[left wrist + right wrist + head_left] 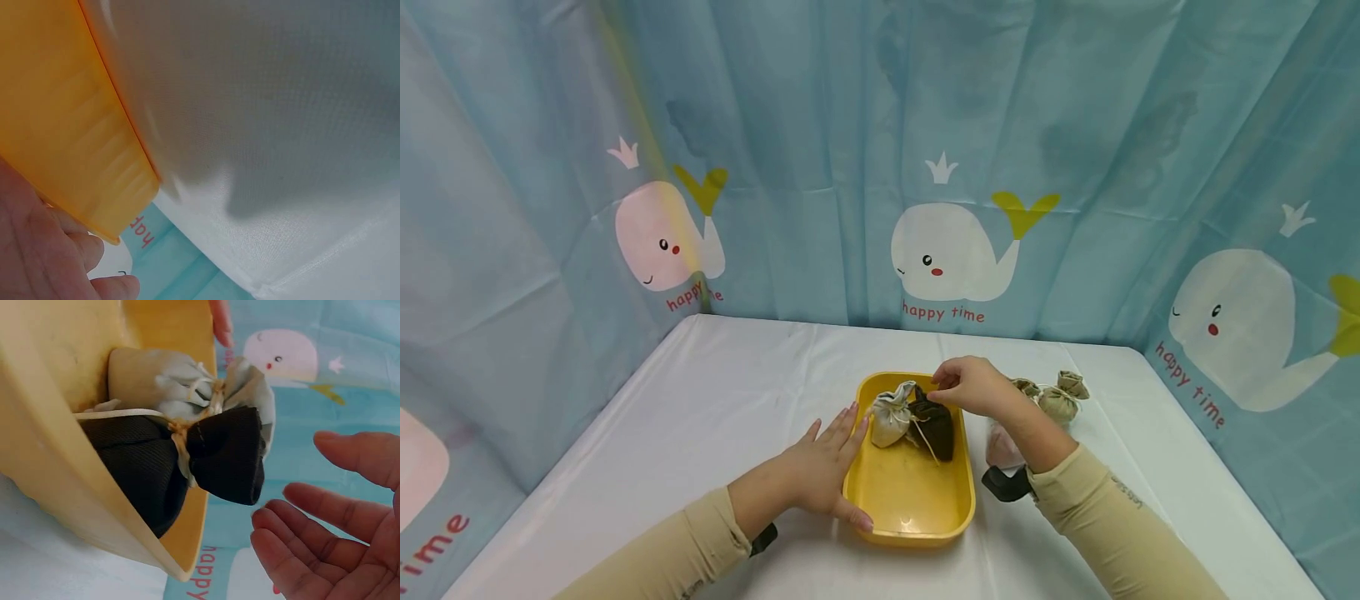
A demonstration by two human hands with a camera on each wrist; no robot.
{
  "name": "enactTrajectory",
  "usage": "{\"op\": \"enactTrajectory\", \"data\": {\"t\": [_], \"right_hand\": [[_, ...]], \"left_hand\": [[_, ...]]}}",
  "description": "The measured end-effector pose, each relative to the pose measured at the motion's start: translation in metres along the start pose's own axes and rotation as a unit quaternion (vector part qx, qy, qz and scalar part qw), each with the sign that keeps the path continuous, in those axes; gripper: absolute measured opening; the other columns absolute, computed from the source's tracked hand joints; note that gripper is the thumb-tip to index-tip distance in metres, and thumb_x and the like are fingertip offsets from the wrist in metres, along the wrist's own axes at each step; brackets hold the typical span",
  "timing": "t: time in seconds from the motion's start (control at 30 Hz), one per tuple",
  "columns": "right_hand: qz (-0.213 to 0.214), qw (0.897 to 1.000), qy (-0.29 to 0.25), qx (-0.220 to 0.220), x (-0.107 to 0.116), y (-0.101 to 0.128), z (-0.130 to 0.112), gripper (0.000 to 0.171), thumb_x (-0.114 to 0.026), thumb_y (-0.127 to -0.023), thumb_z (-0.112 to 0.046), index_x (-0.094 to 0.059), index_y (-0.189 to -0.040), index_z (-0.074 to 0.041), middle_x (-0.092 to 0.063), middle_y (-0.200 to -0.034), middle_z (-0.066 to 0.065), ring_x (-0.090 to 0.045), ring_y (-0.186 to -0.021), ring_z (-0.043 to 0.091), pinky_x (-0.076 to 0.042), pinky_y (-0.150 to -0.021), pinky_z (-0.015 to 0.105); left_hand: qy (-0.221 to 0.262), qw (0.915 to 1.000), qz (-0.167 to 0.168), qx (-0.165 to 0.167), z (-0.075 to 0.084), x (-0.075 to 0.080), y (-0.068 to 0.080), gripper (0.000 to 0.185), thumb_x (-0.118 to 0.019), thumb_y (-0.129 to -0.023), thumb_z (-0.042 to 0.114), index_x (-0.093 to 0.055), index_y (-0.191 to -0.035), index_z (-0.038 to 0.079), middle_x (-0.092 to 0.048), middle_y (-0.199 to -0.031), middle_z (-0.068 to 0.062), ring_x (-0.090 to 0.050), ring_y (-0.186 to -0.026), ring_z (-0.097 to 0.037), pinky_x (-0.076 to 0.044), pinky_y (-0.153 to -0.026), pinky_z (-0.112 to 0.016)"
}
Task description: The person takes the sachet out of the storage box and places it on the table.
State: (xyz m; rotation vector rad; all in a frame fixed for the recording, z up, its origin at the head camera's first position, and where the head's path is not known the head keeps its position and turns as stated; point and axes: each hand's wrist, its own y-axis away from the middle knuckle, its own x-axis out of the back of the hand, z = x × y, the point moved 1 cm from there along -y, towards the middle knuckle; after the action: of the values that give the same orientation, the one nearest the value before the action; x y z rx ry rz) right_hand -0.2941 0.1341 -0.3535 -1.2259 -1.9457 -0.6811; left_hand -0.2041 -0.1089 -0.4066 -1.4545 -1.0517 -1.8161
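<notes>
Head view: yellow tray (910, 500) on table (700, 400); left hand (820, 471) flat against tray's left wall, grip relaxed. Right hand (973, 387) above tray's far rim.

Left wrist: tray wall only.

Right wrist: fingers (312, 550) loose, holding nothing, beside dark pouch (187, 469) and pale pouch (169, 378) inside tray.

Dark pouch (187, 465) & pale pouch (165, 384) in yellow tray (56, 469), R hand (325, 531) fingers relaxed nearby

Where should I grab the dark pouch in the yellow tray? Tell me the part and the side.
Take the dark pouch by its gathered neck, just under the flared top, where the cord cinches it narrow. Come from the right, where the right hand hangs open; the pale pouch blocks the left side, inside the yellow tray.
</notes>
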Motion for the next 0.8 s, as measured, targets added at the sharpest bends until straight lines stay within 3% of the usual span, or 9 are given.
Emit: {"op": "enactTrajectory", "data": {"t": [0.27, 0.43, 0.8], "right_hand": [[-0.031, 0.999, 0.021, 0.03, -0.007, 0.0, 0.0, 0.026, -0.076, -0.074, -0.021, -0.069, -0.097, -0.012, -0.066, -0.088, -0.003, -0.06, -0.081, 0.011, -0.051, -0.073, 0.029], [-0.039, 0.998, 0.037, 0.022, -0.012, -0.003, 0.005, 0.026, -0.076, -0.074, -0.015, -0.069, -0.099, -0.013, -0.066, -0.088, -0.003, -0.059, -0.081, 0.011, -0.051, -0.074, 0.029], [-0.013, 0.999, 0.038, 0.008, -0.017, -0.008, 0.009, 0.004, -0.071, -0.079, -0.01, -0.068, -0.078, -0.013, -0.061, -0.071, -0.003, -0.053, -0.065, 0.013, -0.048, -0.06, 0.027]], "left_hand": [[0.0, 1.0, 0.002, 0.001, 0.0, -0.001, -0.001, 0.131, -0.045, -0.054, 0.089, -0.002, -0.148, 0.008, 0.012, -0.151, -0.015, 0.003, -0.139, -0.028, -0.009, -0.107, -0.055], [-0.001, 1.0, 0.004, -0.001, 0.0, -0.002, -0.001, 0.131, -0.045, -0.054, 0.089, -0.002, -0.148, 0.008, 0.012, -0.152, -0.015, 0.003, -0.14, -0.028, -0.01, -0.107, -0.055], [-0.009, 0.9999, 0.008, 0.0, -0.001, -0.003, -0.001, 0.132, -0.043, -0.053, 0.09, -0.002, -0.148, 0.008, 0.012, -0.152, -0.015, 0.003, -0.14, -0.028, -0.011, -0.107, -0.055]]}}
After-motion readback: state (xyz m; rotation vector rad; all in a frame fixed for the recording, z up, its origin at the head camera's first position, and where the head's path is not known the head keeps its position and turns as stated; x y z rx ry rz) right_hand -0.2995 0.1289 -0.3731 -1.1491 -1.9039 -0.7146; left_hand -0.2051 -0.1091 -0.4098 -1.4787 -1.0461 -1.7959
